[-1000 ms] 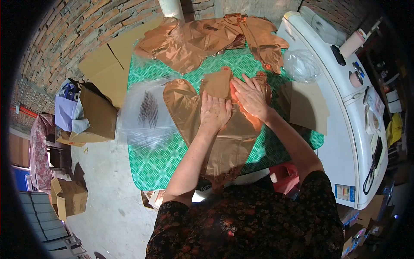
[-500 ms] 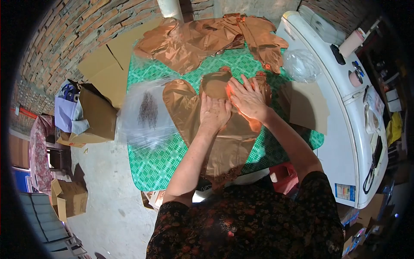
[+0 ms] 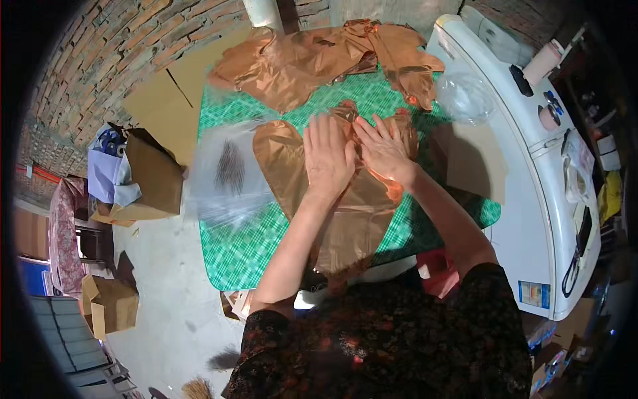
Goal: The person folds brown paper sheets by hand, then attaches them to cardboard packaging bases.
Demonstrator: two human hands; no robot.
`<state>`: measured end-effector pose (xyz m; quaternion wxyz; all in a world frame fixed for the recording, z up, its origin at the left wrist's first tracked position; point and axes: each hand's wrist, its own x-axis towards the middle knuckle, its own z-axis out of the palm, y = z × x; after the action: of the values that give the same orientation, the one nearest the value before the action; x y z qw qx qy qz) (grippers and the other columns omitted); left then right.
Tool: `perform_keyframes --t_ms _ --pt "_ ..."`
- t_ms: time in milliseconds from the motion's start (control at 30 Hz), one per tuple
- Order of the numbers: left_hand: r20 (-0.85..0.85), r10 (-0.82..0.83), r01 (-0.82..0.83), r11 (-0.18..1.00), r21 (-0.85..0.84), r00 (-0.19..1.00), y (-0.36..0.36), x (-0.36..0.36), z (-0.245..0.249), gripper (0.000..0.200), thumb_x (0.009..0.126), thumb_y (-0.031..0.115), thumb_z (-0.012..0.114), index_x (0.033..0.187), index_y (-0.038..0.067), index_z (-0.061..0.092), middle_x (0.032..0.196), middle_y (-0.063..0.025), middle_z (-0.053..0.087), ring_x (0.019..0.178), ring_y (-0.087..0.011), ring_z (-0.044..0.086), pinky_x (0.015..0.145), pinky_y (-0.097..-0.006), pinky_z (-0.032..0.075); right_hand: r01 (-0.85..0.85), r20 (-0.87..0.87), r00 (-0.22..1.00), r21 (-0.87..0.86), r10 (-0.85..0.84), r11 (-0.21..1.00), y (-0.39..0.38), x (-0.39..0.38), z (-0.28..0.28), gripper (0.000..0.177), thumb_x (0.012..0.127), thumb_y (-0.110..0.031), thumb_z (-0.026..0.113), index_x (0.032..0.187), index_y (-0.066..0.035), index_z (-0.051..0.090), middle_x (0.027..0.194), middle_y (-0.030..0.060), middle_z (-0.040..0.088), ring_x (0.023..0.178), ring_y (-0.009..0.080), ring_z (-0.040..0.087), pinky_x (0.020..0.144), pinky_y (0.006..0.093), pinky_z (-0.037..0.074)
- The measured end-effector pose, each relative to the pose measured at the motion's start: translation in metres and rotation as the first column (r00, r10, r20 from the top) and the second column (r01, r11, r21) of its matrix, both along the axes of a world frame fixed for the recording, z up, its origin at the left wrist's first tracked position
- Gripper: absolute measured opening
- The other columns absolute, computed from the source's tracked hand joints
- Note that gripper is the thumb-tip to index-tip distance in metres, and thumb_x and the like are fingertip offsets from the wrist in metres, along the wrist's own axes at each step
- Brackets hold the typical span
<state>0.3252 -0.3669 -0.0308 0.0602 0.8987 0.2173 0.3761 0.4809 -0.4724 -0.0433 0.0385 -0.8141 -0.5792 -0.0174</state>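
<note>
A flat, shiny copper-coloured foil balloon [image 3: 355, 229] lies on the green checked tablecloth [image 3: 232, 263] in front of me. My left hand [image 3: 328, 154] rests on its upper part, palm down with the fingers stretched forward. Just to the right, my right hand [image 3: 384, 147] also lies flat on the foil, its fingers slightly spread. Neither hand grips anything. What lies under the palms is hidden. More crumpled copper foil balloons [image 3: 292, 70] are heaped at the far side of the table.
Clear plastic bags [image 3: 229, 176] lie left of the foil. A cardboard sheet [image 3: 475, 163] and a clear plastic bundle [image 3: 466, 100] are to the right, by a white fridge lying flat [image 3: 525, 219]. An open cardboard box [image 3: 156, 176] stands at the left.
My left hand has slid forward over the foil, its fingers now straighter and further from me. My right hand stays nearly in place. A broom head has come into view at the bottom.
</note>
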Motion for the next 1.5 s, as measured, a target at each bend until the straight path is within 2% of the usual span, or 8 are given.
perform_keyframes --t_ms 67,167,267,467,633,867,967,1500 --pt "0.084 0.049 -0.050 0.999 0.017 0.995 0.001 -0.002 0.022 0.063 0.097 0.022 0.066 0.150 -0.006 0.047 0.157 -0.0306 0.044 0.151 -0.0499 0.034 0.125 -0.0611 0.027 -0.005 -0.021 1.000 0.011 0.005 1.000 0.000 0.001 -0.001 0.064 0.108 -0.037 0.040 0.168 -0.015 0.030 0.177 0.0034 0.022 0.164 0.0320 0.011 0.131 0.0604 0.002" --pt "0.210 -0.025 0.027 1.000 -0.008 0.977 -0.003 -0.006 0.060 0.062 0.096 0.019 0.067 0.151 -0.003 0.048 0.157 -0.0279 0.046 0.151 -0.0473 0.037 0.125 -0.0599 0.027 0.088 0.138 0.989 -0.310 -0.047 0.947 0.006 -0.004 0.016 0.065 0.108 -0.037 0.040 0.168 -0.015 0.029 0.177 0.0039 0.022 0.164 0.0324 0.011 0.130 0.0614 0.001" --pt "0.035 -0.223 0.223 0.975 -0.005 0.974 -0.008 0.002 0.057 0.059 0.099 0.022 0.063 0.153 0.000 0.049 0.159 -0.0242 0.046 0.152 -0.0429 0.038 0.126 -0.0576 0.027 0.008 -0.064 0.998 -0.017 -0.009 1.000 0.001 -0.006 0.013 0.068 0.107 -0.039 0.041 0.169 -0.014 0.029 0.177 0.0042 0.022 0.164 0.0330 0.010 0.130 0.0618 0.000" --pt "-0.255 -0.121 0.117 0.993 -0.030 0.959 0.005 0.007 -0.038 0.061 0.108 0.037 0.048 0.159 0.003 0.043 0.165 -0.0218 0.041 0.155 -0.0378 0.036 0.128 -0.0542 0.025 -0.020 -0.082 0.996 0.045 0.024 0.999 0.002 0.005 -0.009 0.066 0.109 -0.042 0.036 0.169 -0.014 0.028 0.177 0.0042 0.022 0.164 0.0355 0.010 0.129 0.0616 -0.001" --pt "-0.359 -0.104 0.073 0.992 -0.099 0.927 0.001 0.003 -0.034 0.065 0.109 0.041 0.043 0.162 0.003 0.039 0.168 -0.0201 0.037 0.158 -0.0368 0.030 0.130 -0.0535 0.018 -0.025 -0.019 1.000 0.013 0.025 1.000 -0.001 0.002 -0.001 0.062 0.111 -0.038 0.037 0.168 -0.014 0.030 0.177 0.0034 0.021 0.163 0.0348 0.012 0.129 0.0643 0.008" --pt "-0.396 -0.088 0.064 0.995 -0.074 0.914 -0.001 0.001 -0.030 0.064 0.109 0.040 0.042 0.161 0.004 0.040 0.170 -0.0196 0.035 0.159 -0.0361 0.027 0.131 -0.0528 0.018 -0.123 0.112 0.988 0.185 0.104 0.975 0.017 0.011 0.014 0.047 0.102 -0.029 0.054 0.145 -0.010 0.057 0.147 0.0073 0.056 0.138 0.0366 0.045 0.119 0.0671 0.025" --pt "-0.381 -0.091 0.070 0.995 -0.071 0.920 -0.002 0.001 -0.029 0.063 0.109 0.040 0.043 0.160 0.003 0.042 0.169 -0.0200 0.035 0.159 -0.0364 0.028 0.130 -0.0528 0.018 -0.133 0.145 0.986 0.425 0.078 0.896 0.036 0.024 -0.010 0.041 0.098 -0.024 0.061 0.137 -0.010 0.062 0.135 0.0057 0.061 0.126 0.0335 0.051 0.114 0.0660 0.030" --pt "-0.350 -0.068 0.059 0.998 -0.037 0.934 -0.002 0.000 -0.033 0.062 0.109 0.040 0.042 0.158 0.003 0.045 0.169 -0.0193 0.037 0.158 -0.0352 0.029 0.131 -0.0520 0.019 -0.164 0.441 0.898 0.350 -0.007 0.922 0.022 0.107 0.003 0.024 0.088 -0.029 0.073 0.106 -0.014 0.065 0.108 0.0045 0.063 0.110 0.0308 0.060 0.088 0.0502 0.048"
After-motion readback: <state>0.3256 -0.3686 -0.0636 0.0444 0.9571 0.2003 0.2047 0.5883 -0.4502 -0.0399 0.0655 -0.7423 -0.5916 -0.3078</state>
